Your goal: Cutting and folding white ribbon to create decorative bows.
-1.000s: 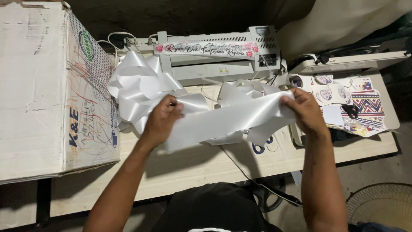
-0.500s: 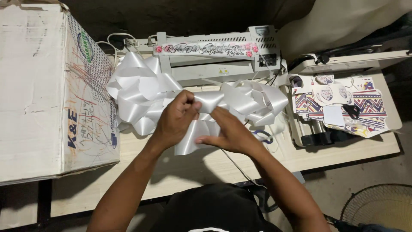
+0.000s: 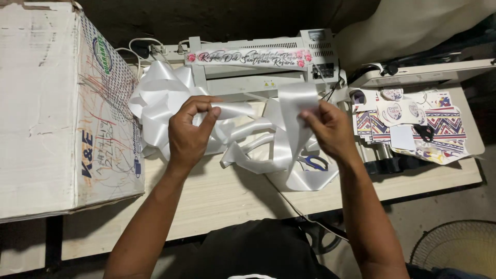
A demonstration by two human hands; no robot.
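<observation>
Head camera — looking steeply down, close, at table (image 3: 222,201).

white ribbon (image 3: 268,139), blue-handled scissors (image 3: 313,163)

Carton (image 3: 57,108): big white cardboard box, far left on the table.
Banner (image 3: 248,58): long floral strip lying atop the grey machine (image 3: 268,77).
Stickers (image 3: 413,124): round and patterned printed sheets, right.

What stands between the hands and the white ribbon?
Nothing visible. The left hand pinches a ribbon loop, and the right hand holds a flat ribbon strip upright. Both grip it directly.
</observation>
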